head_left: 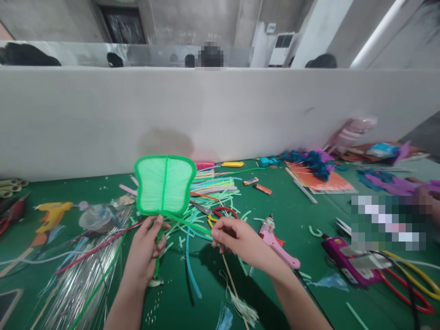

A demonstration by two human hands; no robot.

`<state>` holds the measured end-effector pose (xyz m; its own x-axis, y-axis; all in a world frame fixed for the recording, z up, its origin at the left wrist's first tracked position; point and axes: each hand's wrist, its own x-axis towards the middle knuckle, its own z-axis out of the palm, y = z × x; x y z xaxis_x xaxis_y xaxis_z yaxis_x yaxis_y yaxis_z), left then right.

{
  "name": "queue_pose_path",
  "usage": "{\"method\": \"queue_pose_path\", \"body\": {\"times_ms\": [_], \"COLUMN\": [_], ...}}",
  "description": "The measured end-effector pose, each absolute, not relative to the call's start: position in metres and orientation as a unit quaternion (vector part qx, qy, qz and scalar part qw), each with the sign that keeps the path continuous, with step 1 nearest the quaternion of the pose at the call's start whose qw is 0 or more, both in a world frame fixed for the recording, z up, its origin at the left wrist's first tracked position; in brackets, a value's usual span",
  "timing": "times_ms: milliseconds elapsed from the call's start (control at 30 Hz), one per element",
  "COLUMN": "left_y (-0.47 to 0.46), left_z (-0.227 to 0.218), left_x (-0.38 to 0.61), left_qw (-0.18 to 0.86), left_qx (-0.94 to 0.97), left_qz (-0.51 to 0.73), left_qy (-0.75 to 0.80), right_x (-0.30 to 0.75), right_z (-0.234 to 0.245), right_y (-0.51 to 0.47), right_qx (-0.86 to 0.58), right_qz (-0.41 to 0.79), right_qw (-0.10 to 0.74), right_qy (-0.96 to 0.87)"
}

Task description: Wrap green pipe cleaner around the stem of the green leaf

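While left hand (pixel 146 244) holds fan (pixel 153 185), translucent bowl (pixel 95 220)

- Green bench (pixel 309 213), white partition (pixel 254 110) along its back edge.
- Toward the back left corner: cut tubes (pixel 11 184), likely bamboo. In front of them, a yellow glue gun (pixel 53 214).
- Right of that gun: clear plastic cup (pixel 96 219), lying by a sheaf of shiny silver wires (pixel 94 270) that fans toward the front edge.
- Near the back edge, about the middle: yellow cutter (pixel 233 164).
- Farther right along the back edge: dark blue flower-like pieces (pixel 318 166), partly on an orange sheet (pixel 333 184). Pink bottle (pixel 354 130) near the back right corner, contents unclear.
- Mid-bench: pink glue gun (pixel 279 245), tilted.
- Toward the right edge: purple power strip (pixel 343 259).
- Toward the front edge: pale tassel (pixel 244 309).
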<state>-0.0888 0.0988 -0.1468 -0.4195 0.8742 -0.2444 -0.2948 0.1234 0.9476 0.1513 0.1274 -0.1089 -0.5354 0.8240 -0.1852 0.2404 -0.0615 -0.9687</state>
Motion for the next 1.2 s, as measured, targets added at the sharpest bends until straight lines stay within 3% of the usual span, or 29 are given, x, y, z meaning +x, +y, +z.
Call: {"method": "queue_pose_path", "body": {"times_ms": [233,700,900,1200], "left_y": [0.099,0.092,0.095,0.094], "left_z": [-0.156,-0.149,-0.158,-0.159], "left_x": [-0.080,-0.072,-0.079,-0.084], "left_qw": [0.443,0.400,0.306,0.289], "left_qx": [0.286,0.292,0.250,0.186], "left_qz": [0.579,0.636,0.710,0.739], "left_qy": [0.622,0.592,0.583,0.579], "right_x": [0.143,0.138,0.118,0.085], "right_z": [-0.114,-0.113,-0.108,-0.126], "right_y": [0.125,0.120,0.174,0.238], "right_qx": [-0.433,-0.463,-0.464,-0.351], "right_qz": [0.531,0.408,0.257,0.297], "right_qw": [0.250,0.249,0.193,0.131], "right_qy": [-0.684,-0.747,-0.825,-0.878]}}
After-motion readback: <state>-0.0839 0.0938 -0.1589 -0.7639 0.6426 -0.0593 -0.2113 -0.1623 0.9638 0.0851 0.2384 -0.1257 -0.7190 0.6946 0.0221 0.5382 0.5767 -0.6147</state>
